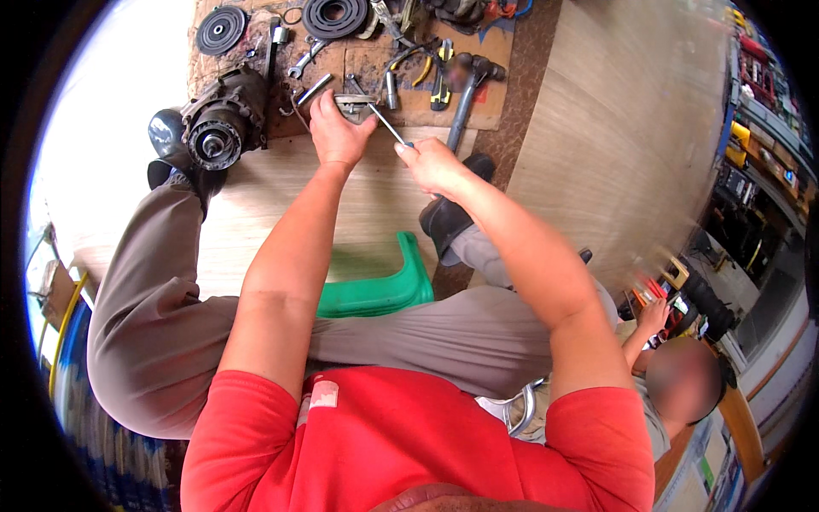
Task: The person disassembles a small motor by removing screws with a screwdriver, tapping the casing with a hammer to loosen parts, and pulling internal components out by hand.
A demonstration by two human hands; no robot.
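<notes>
A stiff-looking grey metal part [357, 101] is pinched by the left grip [340, 135], a slim steel tool [388, 125] by the right grip [433, 166]. Rim-holding seems advised

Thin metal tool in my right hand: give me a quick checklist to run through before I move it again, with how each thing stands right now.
1. Grip on the tool: ok, the right hand is closed around the handle end of the thin metal tool.
2. Metal part steadied: ok, the left hand holds the small metal part.
3. Tip firmly seated: cannot tell, it reaches the part, but the contact is too small to make out.
4. Left thumb well away from the tip: not ok, it is close by.
5. Round-fronted housing clear of both hands: ok, it stands apart on the left.
</notes>
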